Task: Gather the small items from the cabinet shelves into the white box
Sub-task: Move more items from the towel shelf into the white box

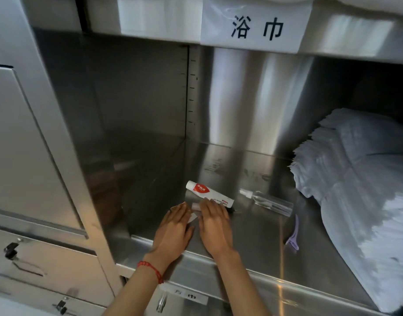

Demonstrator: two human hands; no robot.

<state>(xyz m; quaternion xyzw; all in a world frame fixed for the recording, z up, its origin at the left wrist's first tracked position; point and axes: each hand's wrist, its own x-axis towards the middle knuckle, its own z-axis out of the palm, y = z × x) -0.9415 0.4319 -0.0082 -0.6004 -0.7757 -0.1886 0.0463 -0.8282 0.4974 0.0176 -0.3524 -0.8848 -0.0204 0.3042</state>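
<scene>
Item one, steel cabinet shelf (pixel 253 226); stack of white bags (pixel 355 179) at three o'clock. Item two, left hand (pixel 173 229) and right hand (pixel 215 226), fingers near straight, lying flat over small pieces I cannot identify; whether either has hold, I cannot tell. I would sweep everything together, then lift. Item three, clear spray bottle (pixel 267 202), two o'clock. Item four, white-and-red tube (pixel 208 193), twelve o'clock, just beyond the fingertips. Item five, lilac hair clip (pixel 293 236), three o'clock. White box unseen.
</scene>
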